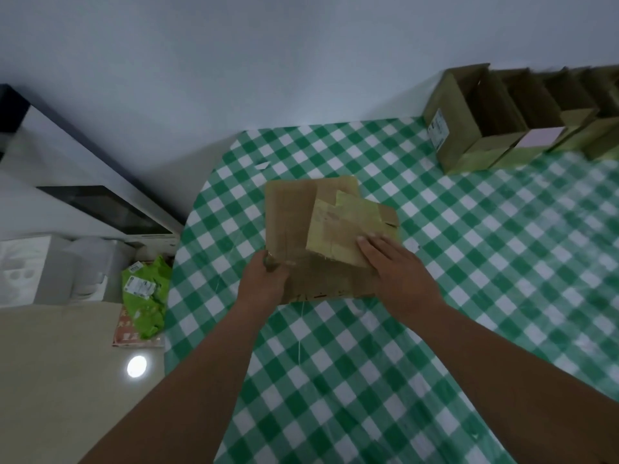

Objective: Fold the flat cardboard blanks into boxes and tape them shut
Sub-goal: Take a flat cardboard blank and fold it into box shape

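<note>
Left hand: the person's left hand (264,279) curls round the near-left edge of the flat brown cardboard blank (288,226), thumb on top, pinching it.
Right hand: the right hand (395,266) lies with straight fingers pressed flat on the smaller, yellowish taped cardboard piece (338,229); it grips nothing.
Where the blanks lie: stacked and overlapping on the round table with the green-and-white checked cloth (335,363), towards its far-left part, the yellowish piece on top of the brown one.
How they should handle: likely light and stiff along the panels, ready to bend only at the scored creases; thin edges may buckle if squeezed mid-panel, and old tape patches could make the surface slick.
Where to take hold: probably at opposite edges near a crease, so the flat sleeve can be pushed open into a tube.
Farther off: a row of open brown cardboard boxes (469,128) stands at the table's far-right edge, well apart from the hands.
Tape: no roll can be made out.
</note>
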